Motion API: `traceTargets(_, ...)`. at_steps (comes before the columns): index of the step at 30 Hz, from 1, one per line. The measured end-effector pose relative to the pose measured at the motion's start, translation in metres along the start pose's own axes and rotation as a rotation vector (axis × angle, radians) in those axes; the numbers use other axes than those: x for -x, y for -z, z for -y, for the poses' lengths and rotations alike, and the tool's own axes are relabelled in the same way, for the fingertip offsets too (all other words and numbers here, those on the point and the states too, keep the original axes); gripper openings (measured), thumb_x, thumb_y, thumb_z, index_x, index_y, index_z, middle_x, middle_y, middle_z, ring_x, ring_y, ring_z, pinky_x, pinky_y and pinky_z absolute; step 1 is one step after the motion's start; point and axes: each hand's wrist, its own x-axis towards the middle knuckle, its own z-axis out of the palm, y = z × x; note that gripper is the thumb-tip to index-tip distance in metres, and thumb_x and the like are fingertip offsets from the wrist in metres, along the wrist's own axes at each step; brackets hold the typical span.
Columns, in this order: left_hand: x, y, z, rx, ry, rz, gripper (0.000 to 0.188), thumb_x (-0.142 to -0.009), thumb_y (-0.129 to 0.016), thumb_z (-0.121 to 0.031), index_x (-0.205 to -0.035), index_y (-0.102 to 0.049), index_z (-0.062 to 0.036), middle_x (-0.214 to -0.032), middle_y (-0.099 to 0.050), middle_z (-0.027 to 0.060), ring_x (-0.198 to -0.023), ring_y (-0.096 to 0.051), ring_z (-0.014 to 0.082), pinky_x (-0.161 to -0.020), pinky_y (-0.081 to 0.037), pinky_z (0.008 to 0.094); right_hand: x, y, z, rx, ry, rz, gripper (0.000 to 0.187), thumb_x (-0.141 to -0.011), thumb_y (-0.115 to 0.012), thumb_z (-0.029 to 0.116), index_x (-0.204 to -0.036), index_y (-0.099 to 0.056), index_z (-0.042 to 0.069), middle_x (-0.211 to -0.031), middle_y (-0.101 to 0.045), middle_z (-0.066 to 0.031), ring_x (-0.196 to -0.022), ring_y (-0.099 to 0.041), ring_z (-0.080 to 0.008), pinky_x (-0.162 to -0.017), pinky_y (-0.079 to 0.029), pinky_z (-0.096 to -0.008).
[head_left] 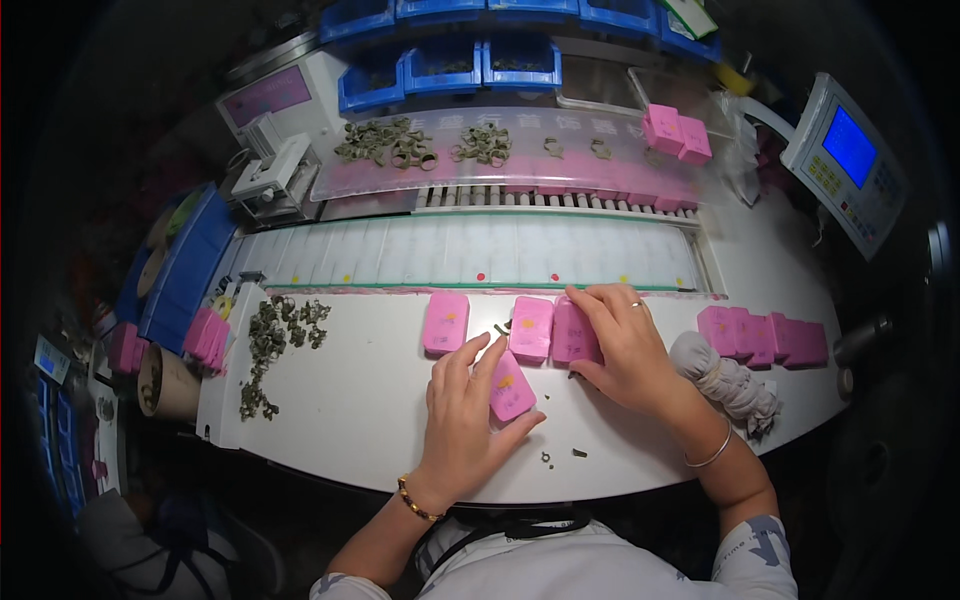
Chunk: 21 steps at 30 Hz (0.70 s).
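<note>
- The tilted pink block (512, 388) is being held by the left hand (462, 415), with the forefinger being kept along its left side and the thumb being set at its near right corner; how firmly it is being pressed cannot be told.
- The right-hand pink block (570, 332) is being spanned by the right hand (628, 352), with fingertips being placed at its far edge and the thumb at its near edge; its right part is being covered by the hand.
- The middle pink block (530, 330) is being left unheld, close against the left side of the right-hand one; the far-left pink block (445, 323) is being left apart from it, with a small dark piece (501, 330) lying in the gap.
- All four are being supported by the white table (350, 400), in front of the person; whether the tilted block is being touched by the middle one cannot be told.
- By judgement, the blocks are being positioned by hand, the tilted one not yet being squared to its neighbours.
- For the next move, a slight turn of the left wrist is probably being called for, with the right-hand block being steadied and the loose dark bits (579, 453) being avoided.
</note>
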Motion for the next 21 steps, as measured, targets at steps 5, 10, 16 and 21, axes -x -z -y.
traceTargets(5, -0.009, 0.002, -0.004, 0.133, -0.107, -0.176, 0.073, -0.075, -0.083, -0.018, -0.136, -0.048, 0.0025, -0.132, -0.051, 0.0181, -0.121, -0.049, 0.0333, -0.100, -0.041, 0.0426, 0.010, 0.000, 0.000, 0.086, 0.185, -0.187, 0.046, -0.069, -0.068, -0.003, -0.115, -0.061, 0.002, -0.093, -0.059, -0.0111, -0.085, -0.058, -0.0298, -0.070, -0.049, -0.0382)
traceTargets(10, -0.019, -0.005, -0.003, 0.440, -0.018, -0.134, 0.065, -0.083, -0.078, -0.021, -0.137, -0.048, 0.0008, -0.127, -0.056, 0.0162, -0.115, -0.056, 0.0295, -0.097, -0.047, 0.0381, 0.018, 0.009, 0.009, -0.008, 0.303, -0.264, 0.031, -0.069, -0.068, -0.006, -0.099, -0.067, 0.003, -0.084, -0.058, -0.0084, -0.075, -0.059, -0.0270, -0.064, -0.049, -0.0364)
traceTargets(16, -0.038, 0.004, -0.004, 1.023, 0.054, 0.344, 0.077, -0.082, -0.080, -0.027, -0.144, -0.042, -0.0005, -0.137, -0.052, 0.0128, -0.123, -0.053, 0.0221, -0.104, -0.045, 0.0364, 0.027, 0.040, 0.039, -0.386, 0.320, -0.170, 0.023, -0.071, -0.074, -0.003, -0.091, -0.070, 0.006, -0.087, -0.060, -0.0055, -0.077, -0.061, -0.0250, -0.069, -0.049, -0.0353)
traceTargets(21, -0.030, -0.010, -0.018, 1.684, 0.354, 0.311, 0.055, -0.090, -0.068, -0.047, -0.121, -0.052, -0.0047, -0.121, -0.059, 0.0124, -0.114, -0.058, 0.0188, -0.099, -0.049, 0.0333, 0.028, 0.039, 0.057, -0.417, 0.295, -0.201, 0.026, -0.068, -0.073, -0.004, -0.091, -0.070, 0.007, -0.088, -0.060, -0.0055, -0.082, -0.060, -0.0254, -0.073, -0.050, -0.0356)
